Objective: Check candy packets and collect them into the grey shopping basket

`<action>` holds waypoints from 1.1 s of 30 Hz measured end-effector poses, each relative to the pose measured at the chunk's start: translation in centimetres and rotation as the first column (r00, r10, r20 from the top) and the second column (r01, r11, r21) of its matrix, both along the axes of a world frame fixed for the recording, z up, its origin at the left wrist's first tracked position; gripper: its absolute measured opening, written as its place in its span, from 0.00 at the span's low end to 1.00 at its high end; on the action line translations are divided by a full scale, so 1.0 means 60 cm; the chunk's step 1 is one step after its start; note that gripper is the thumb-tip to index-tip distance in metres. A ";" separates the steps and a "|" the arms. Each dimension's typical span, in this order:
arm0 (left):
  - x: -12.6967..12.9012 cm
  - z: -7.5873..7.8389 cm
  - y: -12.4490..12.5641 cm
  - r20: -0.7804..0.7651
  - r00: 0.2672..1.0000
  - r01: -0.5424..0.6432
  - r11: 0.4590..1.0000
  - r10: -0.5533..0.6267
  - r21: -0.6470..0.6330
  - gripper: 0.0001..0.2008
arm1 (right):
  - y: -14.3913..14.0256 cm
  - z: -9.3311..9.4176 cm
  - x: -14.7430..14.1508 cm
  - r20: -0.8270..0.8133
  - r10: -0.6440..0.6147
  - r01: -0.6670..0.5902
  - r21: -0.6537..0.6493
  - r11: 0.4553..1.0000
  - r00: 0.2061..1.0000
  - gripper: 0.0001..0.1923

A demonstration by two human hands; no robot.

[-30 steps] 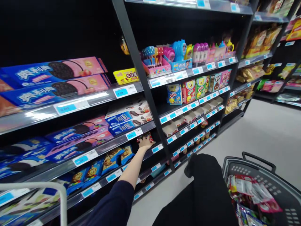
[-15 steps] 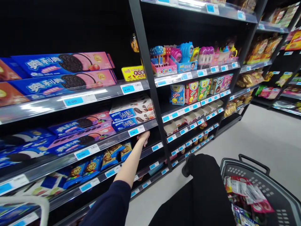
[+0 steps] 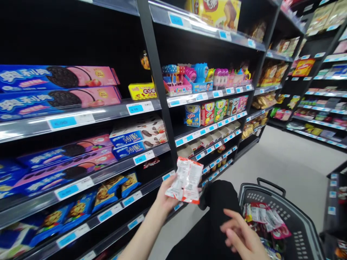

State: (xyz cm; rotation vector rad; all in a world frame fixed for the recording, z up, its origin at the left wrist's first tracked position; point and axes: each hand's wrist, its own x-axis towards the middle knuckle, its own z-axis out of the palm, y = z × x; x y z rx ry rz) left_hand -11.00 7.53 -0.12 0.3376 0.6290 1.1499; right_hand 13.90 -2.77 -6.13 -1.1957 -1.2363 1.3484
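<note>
My left hand [image 3: 166, 191] is closed on a small snack packet [image 3: 187, 180], silvery white with red edges, its printed back turned up toward me. It is held out in front of the shelves, over the aisle side. Lower right, my right hand [image 3: 240, 233] hovers above my leg with nothing in it, fingers apart and partly curled. Beside that hand stands a grey shopping basket [image 3: 303, 220] on the floor. Red and pink snack packets [image 3: 267, 216] lie inside it. A similar dark red packet [image 3: 151, 163] rests on the shelf behind my left hand.
Black shelving [image 3: 153, 72] runs along the left with price labels on its edges. Blue and pink cookie boxes [image 3: 59, 97] and blue cookie bags [image 3: 78, 209] fill the near bay. Candy boxes [image 3: 207, 112] stand in the bay beyond. Grey floor [image 3: 279, 151] stretches right.
My left hand has come out of the lower shelf, bringing the snack packet toward me. My right hand has come into view beside the basket. The view has shifted to the right.
</note>
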 end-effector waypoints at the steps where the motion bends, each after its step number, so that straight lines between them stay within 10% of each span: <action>1: 0.036 0.015 -0.002 0.037 0.999 0.012 0.998 -0.014 0.060 0.24 | 0.013 0.029 -0.026 -0.060 -0.047 0.049 0.034 0.998 0.997 0.27; 6: 0.198 0.100 -0.022 0.146 0.987 -0.102 0.957 0.064 0.271 0.31 | 0.064 0.152 -0.069 -0.393 -0.350 0.454 0.213 0.865 0.850 0.42; 11: 0.280 0.122 -0.055 0.155 0.987 -0.015 0.923 -0.048 0.385 0.34 | 0.056 0.181 -0.017 -0.493 -0.519 0.686 0.257 0.681 0.699 0.34; 25: 0.221 0.095 -0.028 -0.314 0.908 0.418 0.672 -0.278 0.612 0.33 | -0.021 0.126 0.093 -0.275 -0.829 0.722 0.660 0.205 0.487 0.07; 29: 0.220 0.090 -0.030 -0.396 0.879 0.473 0.588 -0.266 0.656 0.23 | -0.026 0.129 0.099 -0.333 -0.821 0.774 0.603 0.192 0.463 0.07; 33: 0.231 0.093 -0.034 -0.501 0.865 0.437 0.429 0.041 0.790 0.17 | -0.037 0.123 0.121 -0.267 -0.814 0.757 0.588 0.286 0.515 0.10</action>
